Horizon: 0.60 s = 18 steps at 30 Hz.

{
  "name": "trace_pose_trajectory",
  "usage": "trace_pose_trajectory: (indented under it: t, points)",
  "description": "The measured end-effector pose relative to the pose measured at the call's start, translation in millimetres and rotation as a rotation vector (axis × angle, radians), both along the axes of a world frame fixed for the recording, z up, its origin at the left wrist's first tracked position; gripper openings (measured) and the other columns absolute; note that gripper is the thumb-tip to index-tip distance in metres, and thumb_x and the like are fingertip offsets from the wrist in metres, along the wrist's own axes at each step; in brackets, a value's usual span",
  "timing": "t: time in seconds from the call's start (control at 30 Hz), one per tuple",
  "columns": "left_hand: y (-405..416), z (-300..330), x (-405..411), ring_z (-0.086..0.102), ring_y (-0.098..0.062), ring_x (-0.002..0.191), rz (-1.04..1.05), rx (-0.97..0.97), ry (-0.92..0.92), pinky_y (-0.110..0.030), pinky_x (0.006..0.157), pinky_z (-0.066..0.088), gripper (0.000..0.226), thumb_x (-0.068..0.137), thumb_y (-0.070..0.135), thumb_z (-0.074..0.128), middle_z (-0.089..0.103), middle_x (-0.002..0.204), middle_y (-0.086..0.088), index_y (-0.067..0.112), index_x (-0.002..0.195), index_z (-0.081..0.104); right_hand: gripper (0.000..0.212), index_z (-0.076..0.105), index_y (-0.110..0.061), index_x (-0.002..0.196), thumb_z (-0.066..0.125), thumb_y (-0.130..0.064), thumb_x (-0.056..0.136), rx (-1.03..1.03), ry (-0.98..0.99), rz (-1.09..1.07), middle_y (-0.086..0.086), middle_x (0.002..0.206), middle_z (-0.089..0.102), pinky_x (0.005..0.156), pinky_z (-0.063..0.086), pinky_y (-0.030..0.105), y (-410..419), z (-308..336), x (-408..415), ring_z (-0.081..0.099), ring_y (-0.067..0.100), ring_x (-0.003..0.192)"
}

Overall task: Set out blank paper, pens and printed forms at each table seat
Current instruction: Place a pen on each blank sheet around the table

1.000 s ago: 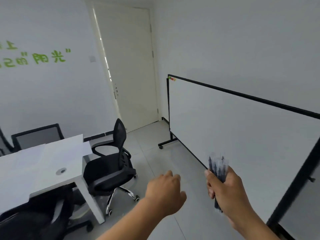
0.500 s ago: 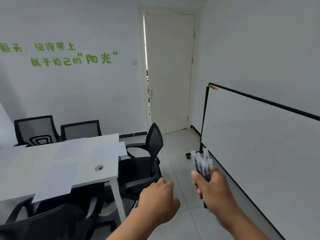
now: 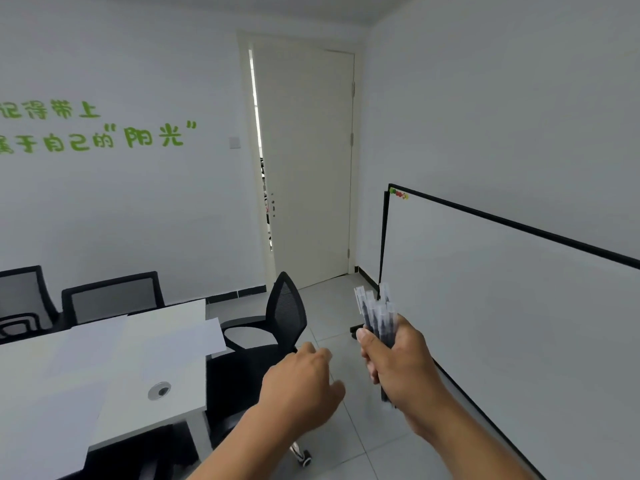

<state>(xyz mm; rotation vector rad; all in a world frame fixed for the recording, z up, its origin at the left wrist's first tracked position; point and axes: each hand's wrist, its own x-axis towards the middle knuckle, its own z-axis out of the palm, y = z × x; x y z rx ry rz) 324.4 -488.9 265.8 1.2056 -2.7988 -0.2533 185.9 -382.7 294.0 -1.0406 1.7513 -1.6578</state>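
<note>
Pens (image 3: 375, 317) stand as a bunch in the right hand (image 3: 398, 358), well to the right of the table (image 3: 180, 344) and above the floor (image 3: 329, 313). Largest in view is the whiteboard (image 3: 519, 306), just right of the fingers (image 3: 372, 367) that clamp the bunch; its black frame runs behind the pens' clear caps, and small coloured magnets (image 3: 398, 194) sit at its top corner. Beyond the fingers, straight ahead, a white door (image 3: 308, 168) stands slightly ajar. Green lettering (image 3: 104, 133) runs across the wall far to the left. The white table lies left of both hands, with paper sheets (image 3: 104, 341) spread across it, one sheet overhanging the near corner, and a round cable port (image 3: 159, 390) in the top. A black mesh chair (image 3: 273, 327) stands between the table end and the left hand (image 3: 301, 382); two more chairs (image 3: 110, 296) line the table's far side. The left hand hovers just left of the right, fingers loosely curled and holding nothing. The right thumb (image 3: 370, 341) presses the pens against the curled fingers, the caps fanning upward above the fist and dark barrels showing below it.
</note>
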Motion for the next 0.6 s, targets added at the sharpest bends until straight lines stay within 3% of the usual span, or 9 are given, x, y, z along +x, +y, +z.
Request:
trace_pose_trajectory:
  t: [0.2, 0.33, 0.5, 0.6]
  points:
    - [-43.9, -3.4, -38.4, 0.063, -0.022, 0.099, 0.041, -0.024, -0.059, -0.042, 0.086, 0.061, 0.037, 0.102, 0.055, 0.053, 0.058, 0.120, 0.002, 0.024, 0.121, 0.060, 0.013, 0.065, -0.014, 0.100, 0.068, -0.024, 0.107, -0.055, -0.011, 0.021, -0.001, 0.070, 0.063, 0.061, 0.054, 0.029, -42.8, -4.2, -44.3, 0.056, 0.013, 0.060]
    - [-83.7, -7.4, -81.0, 0.065, -0.021, 0.108, 0.060, -0.028, -0.042, -0.041, 0.091, 0.060, 0.048, 0.103, 0.057, 0.053, 0.059, 0.131, 0.002, 0.024, 0.138, 0.059, 0.013, 0.064, -0.011, 0.100, 0.067, -0.021, 0.108, -0.089, -0.028, 0.042, -0.001, 0.067, 0.061, 0.059, 0.052, 0.030, -85.7, -9.9, -91.8, 0.054, 0.014, 0.059]
    - [-137.1, -4.0, -136.6, 0.064, -0.022, 0.102, 0.141, -0.023, -0.045, -0.042, 0.088, 0.060, 0.043, 0.103, 0.056, 0.053, 0.059, 0.129, 0.001, 0.023, 0.129, 0.060, 0.015, 0.063, -0.009, 0.100, 0.067, -0.022, 0.108, -0.115, -0.034, 0.106, -0.002, 0.067, 0.061, 0.059, 0.052, 0.031, -151.7, -9.6, -161.6, 0.053, 0.016, 0.060]
    - [-166.7, -1.2, -160.2, 0.064, -0.021, 0.103, 0.198, -0.011, -0.041, -0.041, 0.088, 0.059, 0.047, 0.104, 0.057, 0.054, 0.059, 0.132, 0.002, 0.024, 0.137, 0.060, 0.014, 0.063, -0.010, 0.100, 0.066, -0.021, 0.108, -0.108, -0.024, 0.148, -0.002, 0.068, 0.062, 0.060, 0.053, 0.033, -193.6, -9.7, -196.0, 0.054, 0.017, 0.060]
